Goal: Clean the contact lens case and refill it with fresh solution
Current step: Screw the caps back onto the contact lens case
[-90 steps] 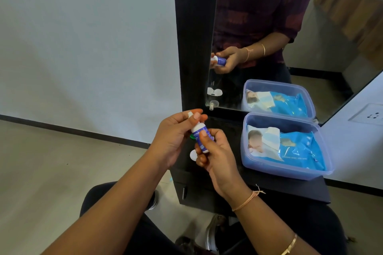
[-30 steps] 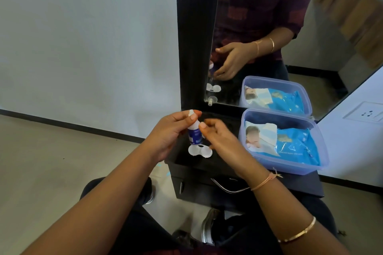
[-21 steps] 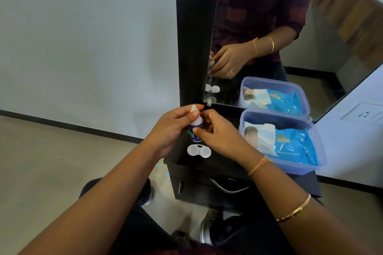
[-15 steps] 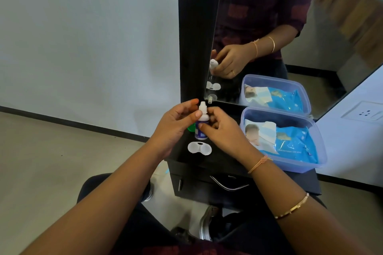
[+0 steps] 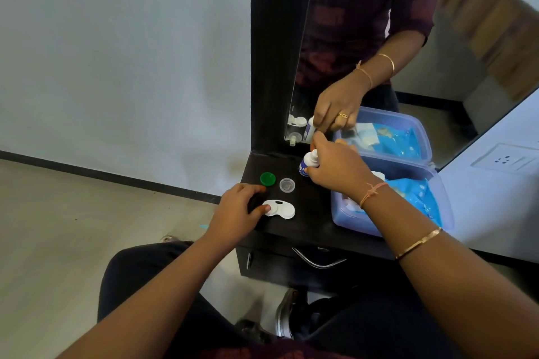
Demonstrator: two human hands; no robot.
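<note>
Left hand: low at the front left edge of the black shelf. Half a second ago it was up on the bottle; it has since let go and dropped to the case. Its fingers are loosely curled and closed round nothing, and only the thumb tip touches the case's left end.
Lens case: white, with two wells, lying flat near the shelf's front edge in the same spot as before. It is now uncovered, with no hands above it.
Green cap: flat on the shelf just behind the case. Earlier it was mostly hidden behind the hands.
Clear cap: just beside the green cap on the right, apart from the case. It was not visible in the earlier frames.
Right hand: has moved back and to the right, away from the case. Its fingers and thumb are wrapped round the bottle's upper part.
Solution bottle: tilted, with its blue-labelled base down and to the left, close above the back of the shelf. Whether it touches the shelf cannot be told.
Plastic box: on the right of the shelf, holding a blue wipes pack. It has not moved.
Mirror: behind the shelf, reflecting the right hand, the bottle and the box.
</note>
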